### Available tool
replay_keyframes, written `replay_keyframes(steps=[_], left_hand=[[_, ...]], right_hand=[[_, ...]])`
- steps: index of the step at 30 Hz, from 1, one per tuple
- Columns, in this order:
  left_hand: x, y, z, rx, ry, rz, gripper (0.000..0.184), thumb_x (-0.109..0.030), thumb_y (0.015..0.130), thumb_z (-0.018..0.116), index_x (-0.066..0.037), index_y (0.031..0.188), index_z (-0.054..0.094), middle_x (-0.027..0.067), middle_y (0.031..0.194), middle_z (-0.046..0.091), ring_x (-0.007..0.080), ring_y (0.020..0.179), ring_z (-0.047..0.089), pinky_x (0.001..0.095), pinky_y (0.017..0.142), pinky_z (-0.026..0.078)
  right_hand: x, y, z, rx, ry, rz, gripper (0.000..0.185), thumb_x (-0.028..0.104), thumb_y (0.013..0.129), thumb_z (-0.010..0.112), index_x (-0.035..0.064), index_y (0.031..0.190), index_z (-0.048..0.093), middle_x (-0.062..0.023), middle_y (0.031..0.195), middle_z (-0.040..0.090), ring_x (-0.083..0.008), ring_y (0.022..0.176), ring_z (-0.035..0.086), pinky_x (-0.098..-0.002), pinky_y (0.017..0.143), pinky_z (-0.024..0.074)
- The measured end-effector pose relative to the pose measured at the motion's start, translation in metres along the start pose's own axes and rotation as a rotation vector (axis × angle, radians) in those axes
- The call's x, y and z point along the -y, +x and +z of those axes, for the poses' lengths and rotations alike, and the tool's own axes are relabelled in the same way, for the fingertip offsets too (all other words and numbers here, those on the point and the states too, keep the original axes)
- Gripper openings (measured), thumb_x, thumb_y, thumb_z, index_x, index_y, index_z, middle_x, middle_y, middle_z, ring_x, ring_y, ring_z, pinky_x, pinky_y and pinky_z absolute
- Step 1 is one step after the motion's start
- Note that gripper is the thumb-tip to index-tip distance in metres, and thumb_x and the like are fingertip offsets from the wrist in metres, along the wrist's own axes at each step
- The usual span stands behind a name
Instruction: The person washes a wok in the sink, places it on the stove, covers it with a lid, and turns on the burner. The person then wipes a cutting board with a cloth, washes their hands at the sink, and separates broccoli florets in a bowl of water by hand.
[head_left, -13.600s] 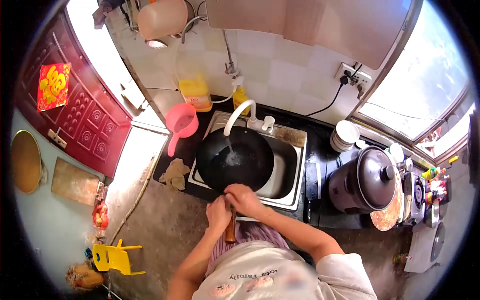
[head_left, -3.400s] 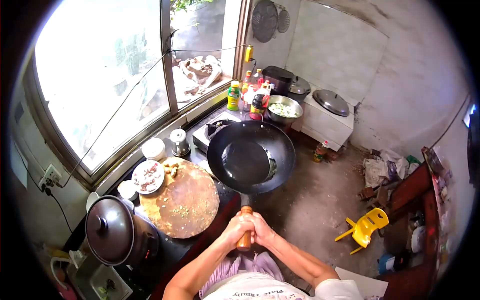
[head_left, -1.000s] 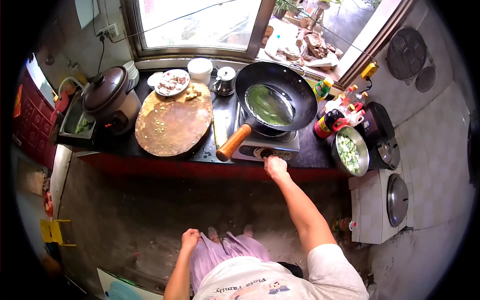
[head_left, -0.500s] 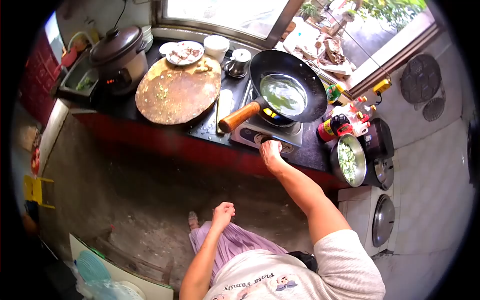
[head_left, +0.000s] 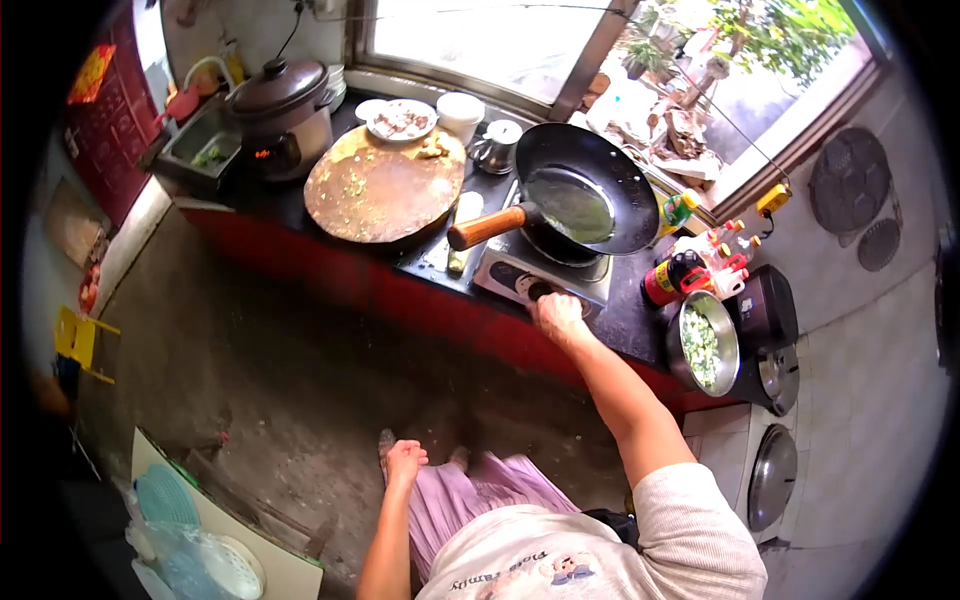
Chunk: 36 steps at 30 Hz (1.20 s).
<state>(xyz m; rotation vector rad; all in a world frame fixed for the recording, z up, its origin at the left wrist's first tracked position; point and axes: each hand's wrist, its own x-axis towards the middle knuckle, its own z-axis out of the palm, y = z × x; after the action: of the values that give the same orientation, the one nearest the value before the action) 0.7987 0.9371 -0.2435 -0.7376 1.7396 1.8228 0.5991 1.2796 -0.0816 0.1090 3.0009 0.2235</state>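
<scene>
Cooker (head_left: 285,145), dark-lidded and bulky, stands toward the left of the black counter (head_left: 630,305). Next to it lies a thick round chopping board (head_left: 385,200), probably heavy and rigid, with a plate (head_left: 376,131) of cut meat at its far edge; the plate looks breakable. Below, well apart from the counter, the left hand (head_left: 405,462) hangs over the floor near the skirt, fingers loosely curled in, with nothing visible in it.

Further right, the wooden handle (head_left: 485,227) of the black wok (head_left: 580,190) points out to the left, free of either hand. The wok rests on the gas stove (head_left: 495,266), somewhat tilted in view. It looks stiff and likely front-heavy, so the handle seems the right place to hold, with both hands for a steadier lift; the bare metal could be hot. Its inside shines as if wet or oiled, though I cannot tell how much liquid it holds.

On the stove's front, the right hand (head_left: 558,314) has its fingers drawn narrow around the knob (head_left: 538,290), a small, hard part best pinched by its sides. To the right stand sauce bottles (head_left: 664,281), then a metal bowl (head_left: 676,358) of chopped greens (head_left: 700,345), open-topped and easily spilled.
</scene>
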Motion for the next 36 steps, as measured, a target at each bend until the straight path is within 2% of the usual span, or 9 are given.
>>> replay_keyframes(steps=[1, 4, 8, 13, 16, 20, 24, 30, 36], left_hand=[[-0.003, -0.005, -0.001, -0.005, -0.005, -0.01, 0.012, -0.012, 0.089, 0.057, -0.002, 0.095, 0.059, 0.0113, 0.079, 0.065, 0.0162, 0.061, 0.063, 0.0267, 0.051, 0.05], [0.006, -0.003, 0.001, -0.003, -0.026, -0.034, 0.01, -0.005, 0.084, 0.059, -0.002, 0.093, 0.059, 0.0102, 0.079, 0.064, 0.0168, 0.062, 0.063, 0.0272, 0.052, 0.051], [0.04, 0.03, -0.018, 0.08, 0.263, 0.031, 0.011, 0.004, 0.077, 0.057, 0.0, 0.087, 0.058, 0.0097, 0.073, 0.062, 0.0213, 0.057, 0.065, 0.0299, 0.048, 0.052], [-0.025, 0.021, -0.004, 0.344, 0.517, -0.104, 0.009, 0.004, 0.082, 0.048, 0.002, 0.086, 0.056, 0.0129, 0.071, 0.061, 0.0272, 0.056, 0.066, 0.0335, 0.046, 0.052], [-0.079, 0.032, 0.026, 0.452, 0.596, -0.097, 0.02, 0.009, 0.083, 0.036, 0.003, 0.09, 0.053, 0.0133, 0.07, 0.057, 0.0272, 0.051, 0.063, 0.0364, 0.045, 0.053], [-0.12, 0.053, 0.082, 0.562, 0.693, 0.06, 0.015, 0.007, 0.083, 0.042, 0.003, 0.091, 0.055, 0.012, 0.075, 0.058, 0.0243, 0.053, 0.064, 0.0347, 0.05, 0.054], [-0.115, 0.035, 0.129, 0.594, 0.757, 0.149, 0.02, 0.008, 0.082, 0.042, 0.003, 0.095, 0.057, 0.0113, 0.083, 0.059, 0.0211, 0.061, 0.065, 0.0302, 0.057, 0.053], [-0.015, 0.028, 0.128, 0.655, 1.029, 0.09, 0.016, 0.005, 0.08, 0.047, 0.0, 0.087, 0.06, 0.0076, 0.076, 0.062, 0.0148, 0.066, 0.062, 0.0291, 0.061, 0.051], [0.017, 0.022, 0.169, 0.86, 1.509, 0.097, 0.019, -0.005, 0.078, 0.052, -0.002, 0.093, 0.064, 0.0125, 0.075, 0.065, 0.0181, 0.066, 0.065, 0.0306, 0.062, 0.051]], right_hand=[[0.005, -0.011, 0.002, -0.024, 0.011, 0.03, 0.046, 0.046, 0.089, 0.048, 0.0064, 0.079, 0.07, -0.0145, 0.079, 0.068, -0.0311, 0.077, 0.067, -0.0408, 0.07, 0.0527], [0.014, -0.058, 0.012, 0.17, 0.044, -0.162, 0.023, 0.023, 0.077, 0.052, 0.0081, 0.07, 0.068, -0.0132, 0.076, 0.068, -0.0267, 0.072, 0.068, -0.0415, 0.06, 0.0546], [0.011, -0.15, 0.049, 0.164, 0.281, -0.162, 0.025, 0.023, 0.077, 0.053, 0.0053, 0.065, 0.065, -0.0196, 0.068, 0.064, -0.0321, 0.064, 0.066, -0.0451, 0.054, 0.0523], [-0.047, -0.269, 0.093, 0.486, 0.562, 0.392, 0.024, 0.023, 0.079, 0.052, 0.0028, 0.086, 0.062, -0.0188, 0.087, 0.066, -0.0367, 0.085, 0.064, -0.0464, 0.072, 0.0512], [-0.079, -0.359, 0.115, 0.487, 0.524, 0.699, 0.026, 0.021, 0.078, 0.054, 0.0028, 0.096, 0.059, -0.0187, 0.099, 0.064, -0.0355, 0.095, 0.062, -0.0454, 0.08, 0.0497], [-0.089, -0.436, 0.159, 0.895, 0.506, 0.843, 0.03, 0.021, 0.076, 0.057, 0.0063, 0.101, 0.066, -0.0157, 0.106, 0.065, -0.0297, 0.102, 0.061, -0.0401, 0.086, 0.0493], [-0.064, -0.425, 0.199, 0.595, 0.719, 0.885, 0.024, 0.024, 0.082, 0.053, 0.0075, 0.096, 0.063, -0.018, 0.1, 0.064, -0.0345, 0.098, 0.061, -0.0428, 0.083, 0.0493], [-0.022, -0.355, 0.207, 0.23, 1.114, 0.707, 0.022, 0.026, 0.082, 0.055, 0.008, 0.095, 0.057, -0.0164, 0.095, 0.064, -0.0351, 0.093, 0.061, -0.0433, 0.077, 0.0494], [-0.005, -0.389, 0.25, 0.232, 1.282, 0.65, 0.027, 0.026, 0.086, 0.049, 0.0029, 0.097, 0.058, -0.0228, 0.1, 0.062, -0.0401, 0.095, 0.059, -0.0487, 0.08, 0.0478]])
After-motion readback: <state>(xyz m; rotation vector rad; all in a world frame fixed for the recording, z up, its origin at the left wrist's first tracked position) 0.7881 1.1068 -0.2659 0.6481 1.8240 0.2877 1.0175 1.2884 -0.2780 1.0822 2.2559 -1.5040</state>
